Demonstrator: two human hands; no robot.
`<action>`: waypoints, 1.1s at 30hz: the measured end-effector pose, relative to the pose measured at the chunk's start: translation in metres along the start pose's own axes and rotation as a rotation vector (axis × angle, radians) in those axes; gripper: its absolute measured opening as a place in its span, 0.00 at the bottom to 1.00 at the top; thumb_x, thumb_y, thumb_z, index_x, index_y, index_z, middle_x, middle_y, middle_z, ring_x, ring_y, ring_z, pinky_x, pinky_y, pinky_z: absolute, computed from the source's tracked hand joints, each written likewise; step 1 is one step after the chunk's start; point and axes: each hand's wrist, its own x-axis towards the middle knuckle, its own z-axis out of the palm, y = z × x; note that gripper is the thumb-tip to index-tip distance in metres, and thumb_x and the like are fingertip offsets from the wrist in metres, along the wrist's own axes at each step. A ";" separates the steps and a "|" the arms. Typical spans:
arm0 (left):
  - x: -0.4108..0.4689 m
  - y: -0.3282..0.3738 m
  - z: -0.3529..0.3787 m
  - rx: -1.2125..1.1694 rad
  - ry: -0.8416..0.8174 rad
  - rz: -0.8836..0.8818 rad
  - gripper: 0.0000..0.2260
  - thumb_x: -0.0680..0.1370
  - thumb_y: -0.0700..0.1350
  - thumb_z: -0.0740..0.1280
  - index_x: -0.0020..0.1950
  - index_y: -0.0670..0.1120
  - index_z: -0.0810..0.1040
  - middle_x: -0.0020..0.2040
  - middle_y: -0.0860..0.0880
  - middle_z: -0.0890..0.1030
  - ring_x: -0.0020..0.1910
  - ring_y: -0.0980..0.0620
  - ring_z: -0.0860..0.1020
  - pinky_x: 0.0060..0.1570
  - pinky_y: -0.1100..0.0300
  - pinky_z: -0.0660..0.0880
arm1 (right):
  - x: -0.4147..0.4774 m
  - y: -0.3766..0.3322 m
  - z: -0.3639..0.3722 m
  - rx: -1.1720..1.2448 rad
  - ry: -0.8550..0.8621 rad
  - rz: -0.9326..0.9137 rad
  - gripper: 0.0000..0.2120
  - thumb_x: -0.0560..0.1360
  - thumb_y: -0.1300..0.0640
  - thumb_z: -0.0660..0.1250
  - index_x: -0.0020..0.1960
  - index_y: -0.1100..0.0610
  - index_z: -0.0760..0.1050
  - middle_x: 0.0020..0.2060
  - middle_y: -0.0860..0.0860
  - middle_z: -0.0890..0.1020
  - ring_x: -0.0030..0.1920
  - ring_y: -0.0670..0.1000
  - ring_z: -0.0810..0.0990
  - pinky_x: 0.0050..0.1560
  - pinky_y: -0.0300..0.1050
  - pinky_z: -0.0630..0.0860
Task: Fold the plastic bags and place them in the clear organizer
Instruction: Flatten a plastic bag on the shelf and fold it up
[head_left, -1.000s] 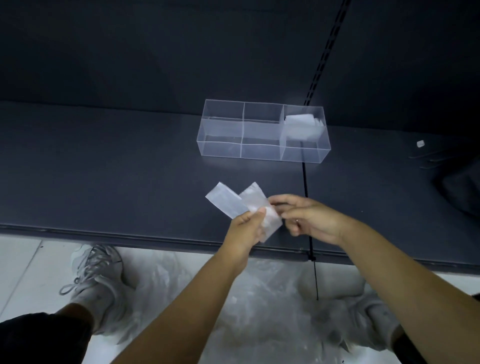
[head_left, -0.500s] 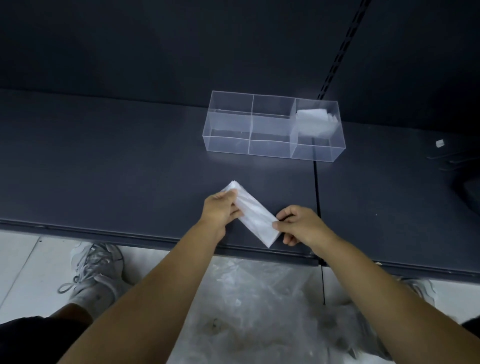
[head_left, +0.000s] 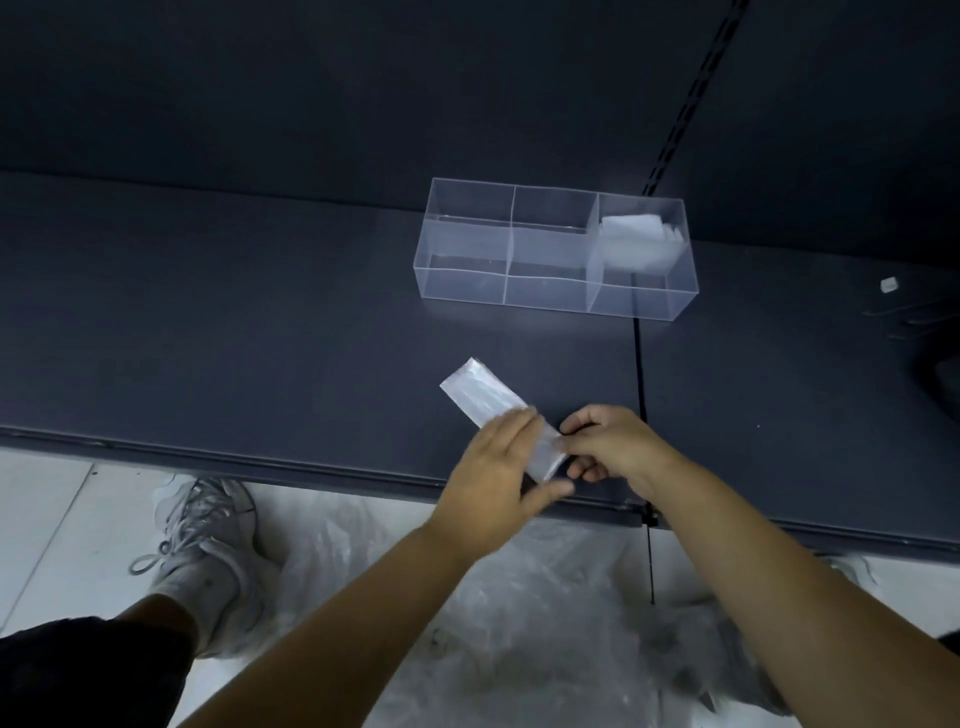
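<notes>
While both hands work at the front edge of the dark shelf (head_left: 260, 322), the head view, the only one, gives the following.

Item in hand: one plastic bag (head_left: 485, 392), already flattened to a narrow strip. It lies aslant on the shelf, its far end pointing toward the clear organizer (head_left: 467, 283) but well apart from it.

Left hand (head_left: 498, 467): fingers nearly straight, laid across the near half of the strip, thumb stretched out below the strip's near end. Some motion blur; I read this as pressing down, not gripping.

Right hand (head_left: 613, 447): thumb and forefinger pinch the near end of the strip, the other fingers curled under.

Organizer: three compartments in a row. The right one holds a small stack of folded bags (head_left: 636, 241). The middle and left ones look empty, though clear walls make that hard to confirm.

Floor below the shelf: a loose heap of unfolded bags (head_left: 519, 597) beside a grey sneaker (head_left: 208, 535).

Progress, as a judgement: early to middle. A few bags are filed. This one is folded lengthwise only and probably needs cross folds before it fits a compartment. The heap suggests many bags remain.
</notes>
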 end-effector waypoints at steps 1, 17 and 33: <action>-0.006 -0.005 0.006 0.046 -0.062 0.019 0.36 0.75 0.60 0.66 0.75 0.41 0.62 0.76 0.45 0.62 0.76 0.50 0.57 0.74 0.64 0.44 | -0.002 -0.001 0.000 -0.002 0.000 0.008 0.07 0.73 0.63 0.72 0.48 0.59 0.76 0.28 0.51 0.82 0.26 0.47 0.80 0.24 0.38 0.74; 0.041 -0.025 -0.031 -0.716 0.111 -0.636 0.15 0.82 0.49 0.59 0.51 0.40 0.81 0.49 0.39 0.83 0.50 0.41 0.81 0.55 0.50 0.76 | -0.008 -0.043 0.008 -0.089 0.016 -0.287 0.18 0.75 0.62 0.69 0.62 0.51 0.72 0.56 0.47 0.78 0.36 0.46 0.79 0.36 0.35 0.72; 0.057 -0.045 -0.026 -0.732 0.505 -0.829 0.12 0.80 0.40 0.62 0.64 0.40 0.74 0.52 0.40 0.81 0.46 0.41 0.82 0.46 0.45 0.80 | 0.034 -0.034 0.046 -0.110 0.303 -0.195 0.10 0.68 0.64 0.74 0.37 0.53 0.75 0.30 0.49 0.80 0.20 0.43 0.75 0.26 0.34 0.71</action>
